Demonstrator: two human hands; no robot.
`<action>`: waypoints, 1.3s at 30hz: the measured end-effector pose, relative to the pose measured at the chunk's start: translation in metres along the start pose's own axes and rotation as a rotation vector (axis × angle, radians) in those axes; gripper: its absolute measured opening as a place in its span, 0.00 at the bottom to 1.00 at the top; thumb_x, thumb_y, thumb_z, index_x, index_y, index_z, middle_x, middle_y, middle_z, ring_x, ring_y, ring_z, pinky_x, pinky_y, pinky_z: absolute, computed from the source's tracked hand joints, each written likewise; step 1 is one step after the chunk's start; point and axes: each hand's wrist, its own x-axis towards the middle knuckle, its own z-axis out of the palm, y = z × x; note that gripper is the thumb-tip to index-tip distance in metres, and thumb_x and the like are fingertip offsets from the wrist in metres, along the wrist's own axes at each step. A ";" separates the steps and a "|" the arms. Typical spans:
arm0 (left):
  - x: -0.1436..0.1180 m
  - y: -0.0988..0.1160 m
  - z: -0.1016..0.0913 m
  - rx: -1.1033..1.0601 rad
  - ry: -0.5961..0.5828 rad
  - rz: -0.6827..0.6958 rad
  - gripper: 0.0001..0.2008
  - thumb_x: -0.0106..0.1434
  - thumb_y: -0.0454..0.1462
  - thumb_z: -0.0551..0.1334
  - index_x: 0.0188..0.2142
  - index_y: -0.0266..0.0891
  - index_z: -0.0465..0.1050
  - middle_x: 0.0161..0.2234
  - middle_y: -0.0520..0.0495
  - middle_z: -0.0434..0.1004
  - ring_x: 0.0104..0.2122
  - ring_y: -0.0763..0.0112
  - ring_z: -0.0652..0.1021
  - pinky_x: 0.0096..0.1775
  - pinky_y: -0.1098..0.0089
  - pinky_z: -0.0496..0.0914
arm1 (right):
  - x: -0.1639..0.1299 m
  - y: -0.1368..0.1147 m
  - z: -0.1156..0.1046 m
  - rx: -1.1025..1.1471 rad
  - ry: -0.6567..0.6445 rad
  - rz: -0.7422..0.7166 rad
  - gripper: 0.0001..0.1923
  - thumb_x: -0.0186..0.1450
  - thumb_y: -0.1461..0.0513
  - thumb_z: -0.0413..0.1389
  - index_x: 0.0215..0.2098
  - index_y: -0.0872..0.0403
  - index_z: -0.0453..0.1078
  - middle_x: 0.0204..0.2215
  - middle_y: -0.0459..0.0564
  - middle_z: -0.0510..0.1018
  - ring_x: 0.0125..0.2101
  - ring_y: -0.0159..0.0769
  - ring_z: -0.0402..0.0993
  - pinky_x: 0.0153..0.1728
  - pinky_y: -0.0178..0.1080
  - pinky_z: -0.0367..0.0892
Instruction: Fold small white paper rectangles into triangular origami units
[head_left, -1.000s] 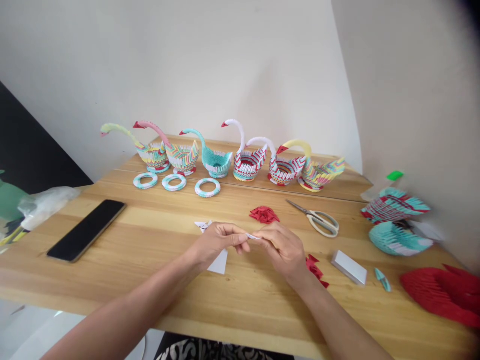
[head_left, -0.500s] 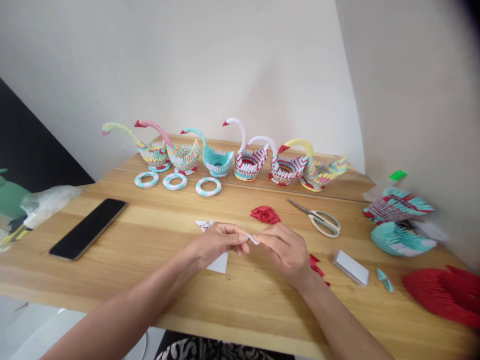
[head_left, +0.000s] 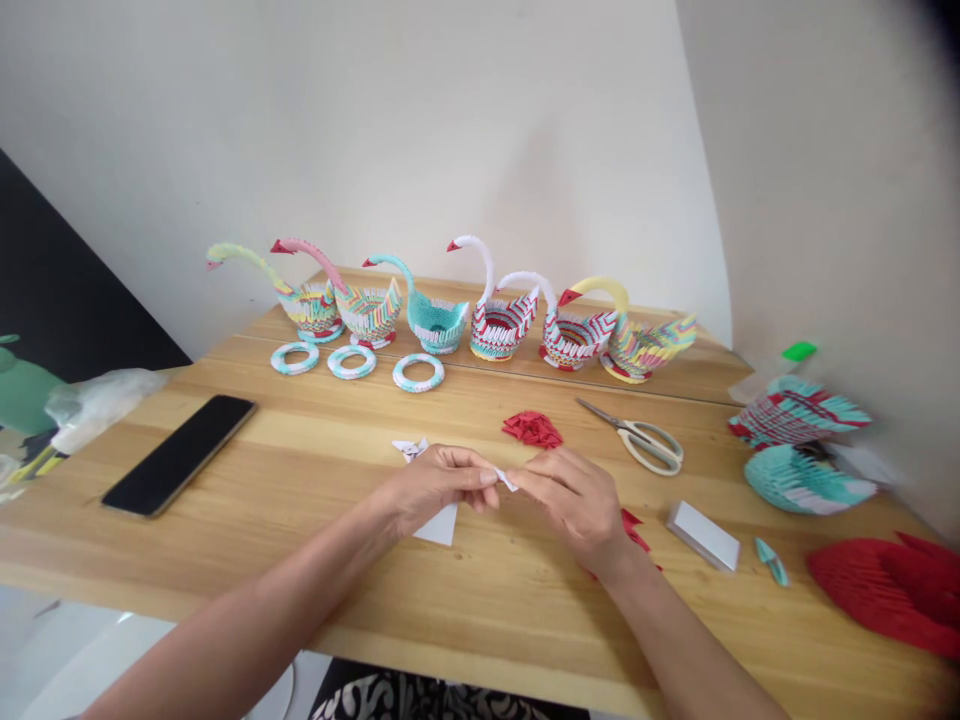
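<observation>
One small white folded paper piece point(head_left: 506, 479) is pinched between the fingertips of the left hand point(head_left: 435, 485) and the right hand point(head_left: 574, 500), just above the wooden table point(head_left: 480, 600). White paper sheets point(head_left: 439, 522) lie beneath; red folded pieces point(head_left: 532, 428) and scissors point(head_left: 637, 440) are set beyond.

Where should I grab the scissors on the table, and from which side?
Take the scissors by the pale loop handles at their near-right end, coming from above on the right hand side. They lie flat on the table, blades pointing away toward the paper swans, so the loops are the nearest part.
</observation>
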 end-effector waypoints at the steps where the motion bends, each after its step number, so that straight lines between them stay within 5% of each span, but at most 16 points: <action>1: 0.000 0.000 0.000 -0.001 -0.006 0.001 0.11 0.49 0.39 0.70 0.27 0.32 0.77 0.23 0.47 0.78 0.22 0.77 0.73 0.29 0.74 0.66 | 0.000 0.000 0.000 0.001 -0.002 -0.001 0.11 0.66 0.68 0.50 0.41 0.53 0.73 0.28 0.51 0.77 0.29 0.35 0.70 0.29 0.37 0.64; 39: -0.005 0.007 0.006 0.101 0.027 0.000 0.10 0.48 0.39 0.69 0.24 0.32 0.74 0.19 0.49 0.75 0.20 0.77 0.71 0.27 0.74 0.63 | 0.003 -0.003 -0.001 -0.004 -0.038 -0.033 0.11 0.66 0.68 0.49 0.39 0.54 0.73 0.27 0.51 0.77 0.28 0.34 0.70 0.28 0.37 0.64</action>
